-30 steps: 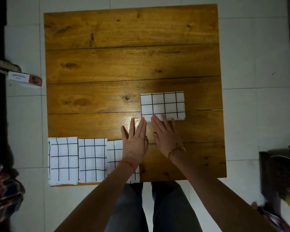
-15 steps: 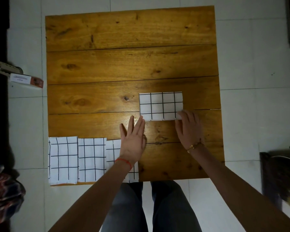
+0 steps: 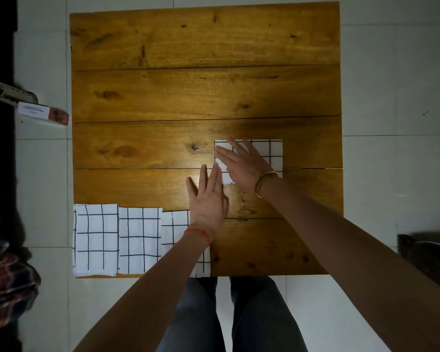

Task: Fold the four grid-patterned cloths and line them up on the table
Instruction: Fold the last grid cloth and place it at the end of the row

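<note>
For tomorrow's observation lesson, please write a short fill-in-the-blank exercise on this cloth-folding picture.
1. ____ folded cloths lie in a row along the table's near edge.
2. The right hand rests flat on the ____ cloth.
3. The left hand wears a ____ wrist thread.

Answers: three; fourth; red

A single head-worn camera looks almost straight down from above the standing person, near enough that the whole wooden bench (image 3: pixel 203 72) fills the view, with tiled floor (image 3: pixel 391 72) around it.
</note>
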`<state>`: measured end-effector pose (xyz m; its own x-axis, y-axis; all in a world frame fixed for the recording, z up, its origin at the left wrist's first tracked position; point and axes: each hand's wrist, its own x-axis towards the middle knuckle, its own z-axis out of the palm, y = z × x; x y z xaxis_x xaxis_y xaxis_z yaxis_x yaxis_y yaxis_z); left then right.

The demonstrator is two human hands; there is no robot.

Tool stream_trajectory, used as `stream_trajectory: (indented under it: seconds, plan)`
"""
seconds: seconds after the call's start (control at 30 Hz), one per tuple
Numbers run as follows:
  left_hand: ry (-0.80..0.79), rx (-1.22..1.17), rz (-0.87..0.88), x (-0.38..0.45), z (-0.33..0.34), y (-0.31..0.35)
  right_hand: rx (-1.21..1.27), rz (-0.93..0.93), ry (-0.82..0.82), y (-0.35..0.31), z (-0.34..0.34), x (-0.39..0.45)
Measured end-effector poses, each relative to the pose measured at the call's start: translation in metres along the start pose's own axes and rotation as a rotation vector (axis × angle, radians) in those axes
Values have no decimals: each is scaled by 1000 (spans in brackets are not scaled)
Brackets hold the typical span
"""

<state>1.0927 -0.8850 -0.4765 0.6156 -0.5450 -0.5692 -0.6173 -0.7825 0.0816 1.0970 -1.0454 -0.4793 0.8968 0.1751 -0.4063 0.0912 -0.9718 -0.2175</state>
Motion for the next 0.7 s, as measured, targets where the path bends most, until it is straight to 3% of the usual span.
stream_trajectory:
  seconds: [0.27, 0.4, 0.47, 0.53, 0.57, 0.6, 0.7]
  plan:
    - [-3, -78, 28, -1, 2, -8, -117, 14, -7, 2, 4, 7]
    - [36, -71, 78, -1, 1, -14, 61, 290, 132, 12, -9, 20]
    - [195, -244, 34, -3, -3, -11, 174, 450, 233, 25, -9, 18]
    - [429, -470, -96, -6, -6, -2, 226, 544, 272, 38, -6, 12]
    - [472, -612, -208, -7, -9, 4, 228, 560, 274, 43, -3, 7]
    - [427, -805, -353, -8, -12, 11, 232, 563, 272, 47, -1, 3]
    - [31, -1348, -814, 1, -18, 31, 288, 574, 268, 52, 0, -4]
